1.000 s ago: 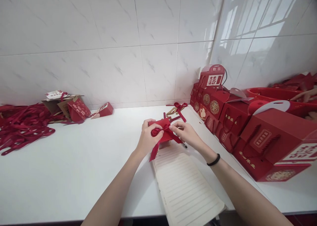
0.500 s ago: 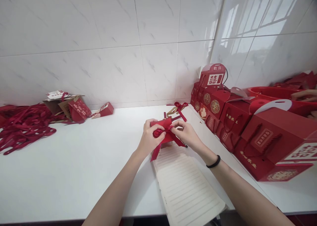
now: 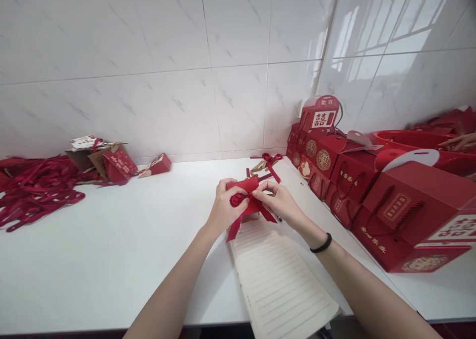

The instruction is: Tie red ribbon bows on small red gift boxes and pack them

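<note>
In the head view, both hands meet at a red ribbon lying across a small red box. My left hand curls round the box's left side, its thumb and fingers pressing a loop of the ribbon. With thumb and forefinger pinched, my right hand holds the ribbon near its knot. Two ribbon tails hang down toward me. Below the box lies an open lined notebook, and a pen tip shows beside my right hand. The underside of the box is hidden.
Red gift boxes are stacked along the right, beside a red basin where another person's hand shows. Tangled red ribbons and small cartons lie at the left. A tied bow rests by the tiled wall.
My right finger and thumb have shifted slightly left at the knot. My left hand stays nearly still. The other person's hand at the basin has moved.
</note>
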Demonstrator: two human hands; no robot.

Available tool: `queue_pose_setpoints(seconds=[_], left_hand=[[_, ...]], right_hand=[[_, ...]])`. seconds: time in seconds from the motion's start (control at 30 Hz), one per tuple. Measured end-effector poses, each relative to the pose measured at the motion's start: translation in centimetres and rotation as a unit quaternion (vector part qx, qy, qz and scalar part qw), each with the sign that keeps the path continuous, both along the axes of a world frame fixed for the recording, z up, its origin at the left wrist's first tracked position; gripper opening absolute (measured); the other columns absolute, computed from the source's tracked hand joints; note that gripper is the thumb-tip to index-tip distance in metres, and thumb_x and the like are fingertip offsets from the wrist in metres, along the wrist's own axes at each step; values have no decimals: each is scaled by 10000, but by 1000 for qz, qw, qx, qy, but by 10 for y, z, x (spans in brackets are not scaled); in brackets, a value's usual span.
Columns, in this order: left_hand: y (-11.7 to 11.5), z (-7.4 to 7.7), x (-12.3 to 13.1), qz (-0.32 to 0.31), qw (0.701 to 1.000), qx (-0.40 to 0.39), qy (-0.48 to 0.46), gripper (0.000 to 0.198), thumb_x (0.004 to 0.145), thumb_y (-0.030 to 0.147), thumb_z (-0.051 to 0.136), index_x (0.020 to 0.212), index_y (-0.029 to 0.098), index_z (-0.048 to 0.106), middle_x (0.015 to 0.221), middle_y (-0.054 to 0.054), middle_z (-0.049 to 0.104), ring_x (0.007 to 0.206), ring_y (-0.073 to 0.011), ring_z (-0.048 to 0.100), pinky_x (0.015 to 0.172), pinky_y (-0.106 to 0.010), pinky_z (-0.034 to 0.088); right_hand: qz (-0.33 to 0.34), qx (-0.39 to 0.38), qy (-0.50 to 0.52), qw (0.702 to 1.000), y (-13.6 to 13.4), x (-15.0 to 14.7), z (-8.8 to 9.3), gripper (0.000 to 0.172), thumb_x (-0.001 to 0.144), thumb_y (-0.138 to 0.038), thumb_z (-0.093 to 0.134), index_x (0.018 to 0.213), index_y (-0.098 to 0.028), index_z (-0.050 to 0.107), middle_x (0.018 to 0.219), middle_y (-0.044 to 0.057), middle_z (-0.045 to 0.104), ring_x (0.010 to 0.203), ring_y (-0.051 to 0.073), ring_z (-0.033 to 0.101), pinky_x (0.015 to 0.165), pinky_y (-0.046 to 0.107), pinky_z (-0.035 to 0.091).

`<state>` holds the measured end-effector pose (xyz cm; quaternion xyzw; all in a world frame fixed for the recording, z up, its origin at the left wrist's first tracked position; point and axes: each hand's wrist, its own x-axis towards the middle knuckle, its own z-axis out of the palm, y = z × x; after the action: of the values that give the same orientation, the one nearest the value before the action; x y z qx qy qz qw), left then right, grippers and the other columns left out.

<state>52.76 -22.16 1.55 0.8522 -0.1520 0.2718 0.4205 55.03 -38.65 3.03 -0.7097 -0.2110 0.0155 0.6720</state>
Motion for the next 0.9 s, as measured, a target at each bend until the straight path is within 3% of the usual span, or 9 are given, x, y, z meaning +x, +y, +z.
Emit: queue_pose_setpoints(seconds=[0.13,0.43,0.67,0.9], left_hand=[[0,-1,0,3,1000,1,-5,76,732,154,628,781,212,636,1095,-52,438,1096,-212,501,934,-383,459],[1,-2,0,6,1000,9,-4,82,739,148,616,789,209,639,1098,-55,441,1102,-211,495,934,-378,457],[-2,-2,-1,-10,999,21,-23,82,740,146,610,781,213,635,1092,-55,435,1100,-216,489,894,-370,481],[-4,-3,-2,-10,999,26,-44,78,737,143,608,770,210,631,1080,-56,443,1073,-215,499,891,-378,481]], right_hand=[[-51,-33,-29,998,0,1,-2,322,694,-469,631,671,-170,514,595,1,546,478,105,481,392,203,327],[-85,-107,-128,982,1,4,-10,127,697,-311,541,705,-188,511,709,-6,579,483,98,456,463,232,348],[-108,-158,-159,969,3,-1,-14,58,670,-214,462,727,-210,472,614,-37,520,546,134,484,535,251,363],[-143,-201,-162,955,2,-2,-13,79,727,-283,493,701,-216,462,575,-38,510,529,139,487,532,256,360]])
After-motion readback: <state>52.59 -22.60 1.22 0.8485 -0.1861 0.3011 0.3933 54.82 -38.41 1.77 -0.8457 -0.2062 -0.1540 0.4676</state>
